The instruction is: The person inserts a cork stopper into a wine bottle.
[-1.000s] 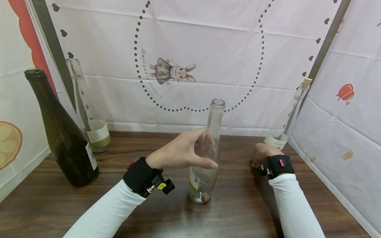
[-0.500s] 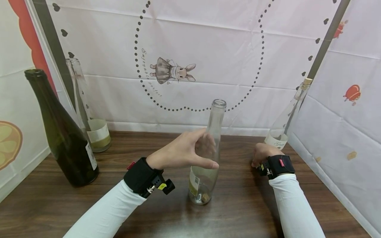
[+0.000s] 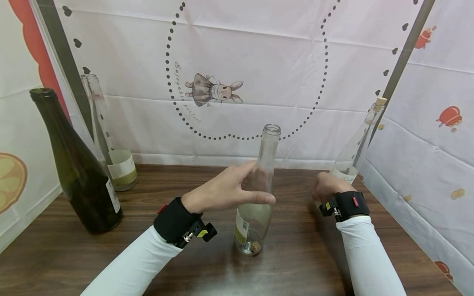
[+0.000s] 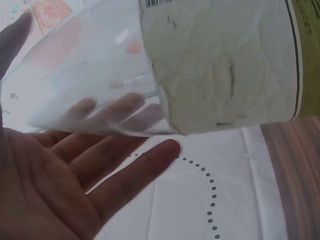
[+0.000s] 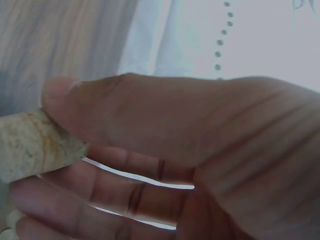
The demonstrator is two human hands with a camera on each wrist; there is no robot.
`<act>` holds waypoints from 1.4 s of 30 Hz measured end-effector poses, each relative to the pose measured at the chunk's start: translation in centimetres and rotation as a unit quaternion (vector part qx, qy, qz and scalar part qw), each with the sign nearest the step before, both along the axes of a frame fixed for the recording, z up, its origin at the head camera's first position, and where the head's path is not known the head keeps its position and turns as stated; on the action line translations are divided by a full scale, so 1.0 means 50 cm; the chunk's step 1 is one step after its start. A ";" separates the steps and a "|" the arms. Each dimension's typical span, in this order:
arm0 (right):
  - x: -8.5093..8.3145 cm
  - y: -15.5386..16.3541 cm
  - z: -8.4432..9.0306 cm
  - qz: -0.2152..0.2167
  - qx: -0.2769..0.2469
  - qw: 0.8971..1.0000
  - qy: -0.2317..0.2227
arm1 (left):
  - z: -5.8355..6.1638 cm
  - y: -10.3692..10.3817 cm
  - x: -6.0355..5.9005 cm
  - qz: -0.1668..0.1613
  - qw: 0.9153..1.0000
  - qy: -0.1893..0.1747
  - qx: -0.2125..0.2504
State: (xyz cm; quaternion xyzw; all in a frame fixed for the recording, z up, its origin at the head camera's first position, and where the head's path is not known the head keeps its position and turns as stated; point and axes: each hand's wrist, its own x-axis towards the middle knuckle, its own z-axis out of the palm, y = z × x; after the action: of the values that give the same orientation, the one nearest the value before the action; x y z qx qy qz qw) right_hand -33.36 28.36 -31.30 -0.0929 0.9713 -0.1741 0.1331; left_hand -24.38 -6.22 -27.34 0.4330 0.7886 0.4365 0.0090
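A clear glass bottle (image 3: pixel 269 148) with a cream and green label (image 4: pixel 225 65) stands upright on the table in the head view, a small brownish piece (image 3: pixel 255 246) at its bottom. My left hand (image 3: pixel 229 187) is spread around its upper body, thumb in front and fingers behind, seen through the glass. The left wrist view shows those fingers (image 4: pixel 135 175) fairly straight, with the palm apart from the bottle. Far right, my right hand (image 3: pixel 329 188) is low near the table. It pinches a pale cork (image 5: pixel 37 145) between thumb and fingers.
A dark green bottle (image 3: pixel 83 176) and a clear bottle (image 3: pixel 124 168) stand at the left. Behind my right hand is a corked clear bottle (image 3: pixel 344 166). Printed white cloth (image 3: pixel 296 74) walls in the brown wooden table (image 3: pixel 207 263) at the back and sides.
My left thumb has risen slightly in front of the bottle. The right hand has shifted a little to the right. The right cloth wall has moved; the bottles have stayed in place.
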 end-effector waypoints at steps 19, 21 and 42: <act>0.042 -0.046 0.083 0.013 -0.041 0.993 0.111 | -0.006 0.007 -0.004 -0.005 0.993 0.070 0.097; 0.048 -0.051 0.089 0.013 -0.051 0.990 0.127 | -0.007 0.008 -0.003 -0.005 0.992 0.072 0.099; 0.109 -0.129 0.160 -0.016 -0.156 0.943 0.295 | -0.009 0.005 -0.013 -0.011 0.993 0.062 0.100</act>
State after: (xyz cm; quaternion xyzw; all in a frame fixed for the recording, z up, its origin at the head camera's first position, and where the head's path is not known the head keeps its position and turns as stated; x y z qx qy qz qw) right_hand -27.91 21.88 -23.29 -0.1441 0.9292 -0.2900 -0.1781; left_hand -25.02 -5.98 -27.77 0.4670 0.7349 0.4856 -0.0784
